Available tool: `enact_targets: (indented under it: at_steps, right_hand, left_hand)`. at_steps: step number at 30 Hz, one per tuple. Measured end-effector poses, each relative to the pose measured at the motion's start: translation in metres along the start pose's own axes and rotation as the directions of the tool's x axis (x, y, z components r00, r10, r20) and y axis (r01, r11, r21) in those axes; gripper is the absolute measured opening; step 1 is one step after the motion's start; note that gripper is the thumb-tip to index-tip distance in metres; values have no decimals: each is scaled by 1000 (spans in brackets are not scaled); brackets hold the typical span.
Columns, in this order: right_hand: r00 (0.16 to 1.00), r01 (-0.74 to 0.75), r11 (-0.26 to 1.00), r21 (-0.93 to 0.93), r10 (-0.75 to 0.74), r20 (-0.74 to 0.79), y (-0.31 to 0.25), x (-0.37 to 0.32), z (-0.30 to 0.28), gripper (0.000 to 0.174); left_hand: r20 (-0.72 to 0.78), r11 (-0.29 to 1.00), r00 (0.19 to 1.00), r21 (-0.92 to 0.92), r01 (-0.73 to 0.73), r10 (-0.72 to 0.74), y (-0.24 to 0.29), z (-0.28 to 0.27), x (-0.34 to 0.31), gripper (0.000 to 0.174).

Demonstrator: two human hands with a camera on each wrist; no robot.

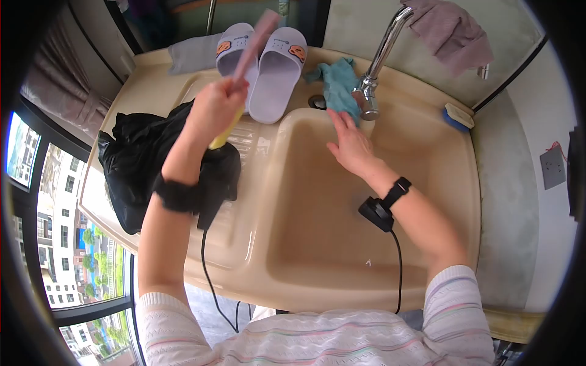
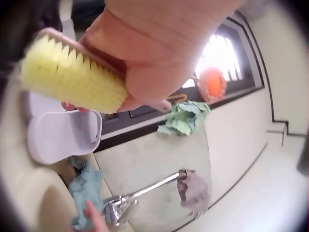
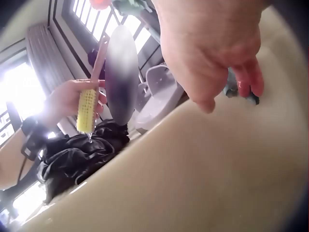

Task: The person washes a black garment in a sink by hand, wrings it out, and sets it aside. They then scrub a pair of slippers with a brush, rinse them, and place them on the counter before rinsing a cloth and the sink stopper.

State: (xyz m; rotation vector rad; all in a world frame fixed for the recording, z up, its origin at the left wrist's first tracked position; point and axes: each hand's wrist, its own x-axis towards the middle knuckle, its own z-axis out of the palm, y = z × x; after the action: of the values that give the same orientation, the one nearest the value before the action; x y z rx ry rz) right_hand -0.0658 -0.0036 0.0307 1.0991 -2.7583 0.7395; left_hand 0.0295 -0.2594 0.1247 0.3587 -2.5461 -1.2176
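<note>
My left hand (image 1: 213, 113) grips a scrub brush (image 2: 72, 75) with a pink handle and yellow bristles, raised above the left side of the counter. In the right wrist view, water drips off its bristle end. The handle points up and away, crossing in front of a pair of lavender slippers (image 1: 278, 82) at the back. Over the back of the basin, my right hand (image 1: 355, 149) reaches with extended fingers and holds nothing. Its fingertips lie right at a teal cloth (image 1: 340, 85), which is bunched beside the faucet (image 1: 366, 100).
Below the left forearm, a black plastic-looking bundle (image 1: 137, 165) covers part of the ribbed drainboard. The beige sink basin (image 1: 323, 201) has a raised rim. A mauve cloth (image 1: 452, 33) hangs by the faucet's top, and a blue-and-white sponge (image 1: 458, 117) sits on the right ledge.
</note>
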Motion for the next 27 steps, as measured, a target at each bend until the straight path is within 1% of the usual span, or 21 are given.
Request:
enact_targets:
  at_steps: [1, 2, 3, 4, 5, 7, 9, 10, 11, 13, 14, 15, 16, 17, 18, 19, 21, 23, 24, 26, 27]
  right_hand:
    - [998, -62, 995, -75, 64, 20, 0, 4, 5, 42]
    - [998, -62, 996, -72, 64, 27, 6, 10, 11, 42]
    - [995, -100, 992, -83, 100, -15, 16, 18, 19, 38]
    - [989, -140, 986, -92, 136, -56, 18, 22, 20, 35]
    - [989, -140, 986, -92, 136, -51, 21, 19, 19, 35]
    - [1000, -17, 995, -102, 18, 5, 25, 6, 15, 25]
    - [971, -35, 999, -34, 42, 236, 27, -23, 13, 21]
    - [943, -28, 999, 23, 19, 332, 37, -42, 16, 19]
    - [907, -28, 997, 78, -7, 421, 54, -59, 23, 18]
    - [816, -94, 995, 29, 60, 575, 87, -85, 27, 21]
    - [815, -109, 994, 24, 76, 574, 107, -99, 29, 21]
    - [754, -260, 963, -70, 247, 609, 128, -112, 32, 22]
    - [667, -396, 903, -166, 407, 623, 144, -123, 39, 24]
    - [668, -405, 898, -171, 418, 615, 157, -134, 51, 24]
    - [683, -372, 895, -245, 443, 581, 170, -148, 64, 26]
    - [695, -341, 884, -320, 466, 547, 180, -165, 74, 27]
    - [675, -296, 932, -207, 358, 645, 169, -194, 102, 26]
    - [439, -363, 910, -201, 357, 825, 135, -191, 91, 22]
    - [452, -370, 906, -207, 370, 812, 134, -186, 75, 22]
    - [390, -644, 765, 17, 308, 868, 136, -178, 50, 22]
    - [400, -644, 765, 20, 314, 861, 151, -181, 52, 22]
  left_hand:
    - [28, 947, 989, -287, 146, -144, -5, -1, 13, 23]
    - [26, 926, 981, -326, 189, -191, -12, -3, 25, 27]
    - [24, 926, 980, -325, 194, -197, -20, 1, 33, 27]
    - [30, 866, 955, -413, 282, -296, -20, 5, 38, 25]
    - [47, 790, 919, -496, 361, -390, -20, 10, 41, 24]
    - [35, 767, 911, -526, 367, -412, -32, 28, 47, 24]
    - [-41, 778, 928, -560, 287, -371, -44, 44, 50, 20]
    - [-31, 802, 916, -496, 333, -400, -41, 47, 48, 21]
    - [-24, 800, 917, -498, 335, -399, -46, 51, 50, 21]
    - [-108, 879, 929, -378, 290, -353, -62, 59, 56, 24]
    - [-145, 932, 939, -237, 273, -312, -65, 60, 58, 28]
    - [-131, 933, 943, -239, 270, -307, -60, 62, 55, 28]
    - [-189, 967, 949, -91, 240, -253, -50, 61, 50, 30]
    - [-243, 976, 951, 60, 209, -189, -44, 62, 48, 32]
    - [-253, 976, 957, 126, 176, -140, -47, 65, 49, 37]
    - [-241, 979, 961, 118, 168, -136, -50, 68, 48, 37]
    - [-301, 920, 953, 382, 85, 37, -54, 72, 47, 42]
    - [-295, 920, 953, 387, 55, 67, -53, 78, 44, 45]
    - [-294, 904, 954, 421, 73, 60, -46, 77, 38, 44]
    - [-295, 886, 953, 456, 83, 62, -33, 76, 22, 43]
    - [-367, 883, 908, 469, -8, 203, -24, 78, 14, 41]
